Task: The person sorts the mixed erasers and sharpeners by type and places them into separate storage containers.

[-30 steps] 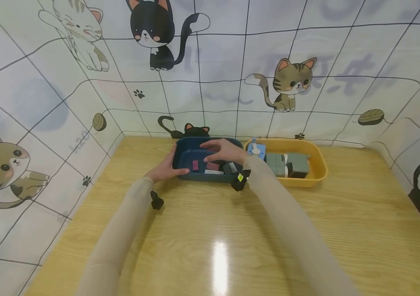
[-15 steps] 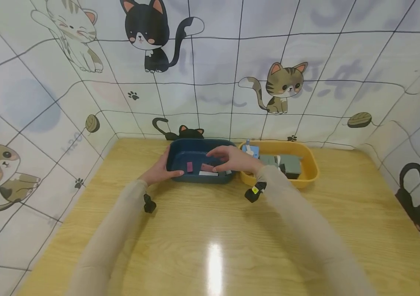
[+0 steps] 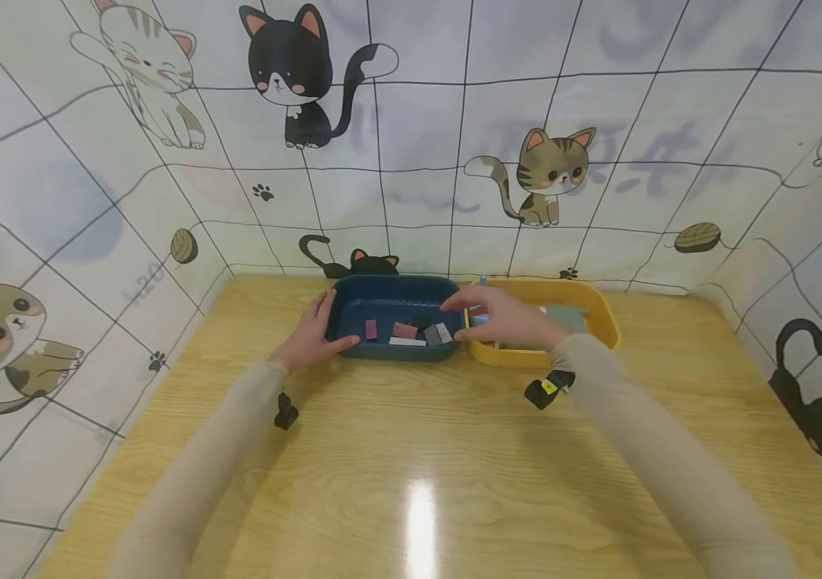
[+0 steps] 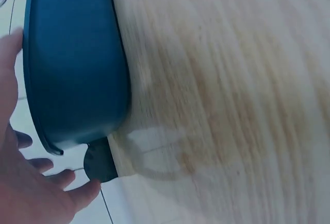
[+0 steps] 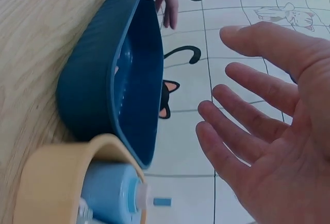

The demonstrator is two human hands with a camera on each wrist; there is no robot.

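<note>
A dark blue plastic basket [image 3: 396, 353] stands at the back of the table. In it lie a small magenta block [image 3: 371, 329], a reddish-pink piece [image 3: 404, 330], a white strip [image 3: 407, 342] and grey-and-white pieces [image 3: 437, 334]. My left hand [image 3: 312, 334] is at the basket's left end, thumb on the rim and straight fingers spread outside it. My right hand [image 3: 501, 316], fingers apart and nothing visible between them, hovers over the adjoining ends of the blue basket and a yellow basket [image 3: 527, 357]. From the right wrist, its palm [image 5: 289, 177] shows bare.
Inside the yellow basket are a light-blue bottle [image 5: 111, 190] and a grey-green item [image 3: 569, 316], partly hidden by my right hand. The wooden table [image 3: 382, 450] stretches toward me. Behind the baskets rises a wall covering [image 3: 425, 193] printed with cats.
My right hand has moved right, from above the blue basket's inside to its right end by the yellow basket. The left hand stays at the left end. The head view has shifted slightly.
</note>
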